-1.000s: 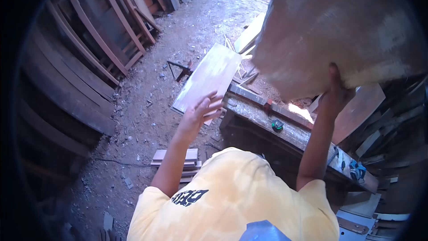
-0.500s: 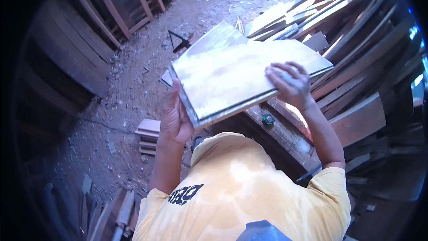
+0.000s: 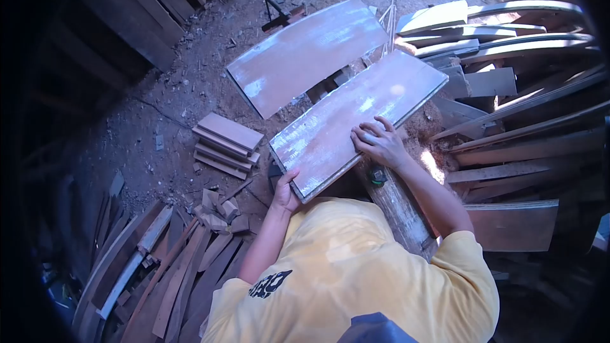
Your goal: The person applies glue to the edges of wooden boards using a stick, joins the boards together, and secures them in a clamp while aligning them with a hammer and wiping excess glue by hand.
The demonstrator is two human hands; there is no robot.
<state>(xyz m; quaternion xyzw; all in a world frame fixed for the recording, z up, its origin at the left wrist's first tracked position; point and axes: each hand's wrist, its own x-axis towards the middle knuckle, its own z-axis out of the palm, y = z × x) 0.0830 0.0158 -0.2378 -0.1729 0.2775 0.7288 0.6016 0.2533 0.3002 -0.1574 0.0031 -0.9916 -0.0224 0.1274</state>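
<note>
A rectangular wooden board point(image 3: 343, 124) with pale, shiny patches lies tilted across in front of my chest. My left hand point(image 3: 287, 192) grips its lower left corner, thumb on the top face and fingers hidden beneath. Over the near long edge, my right hand point(image 3: 380, 144) has its bent fingers on the top face; its thumb is hard to make out. Just beyond is a second wide board point(image 3: 308, 57), apart from both hands. A small green and black object point(image 3: 378, 176), like a tape measure, sits on a worn wooden beam point(image 3: 400, 213) below the right forearm.
Short planks point(image 3: 227, 140) are stacked on the dirt floor at left. Scrap offcuts and long strips point(image 3: 175, 279) pile up at lower left. Curved timber pieces point(image 3: 527, 44) crowd the right side. Dark panels point(image 3: 127, 13) lean at upper left.
The held board has turned, its right end now pointing farther away, and sits lower, revealing more of the second board. Both hands remain on it. My view has shifted.
</note>
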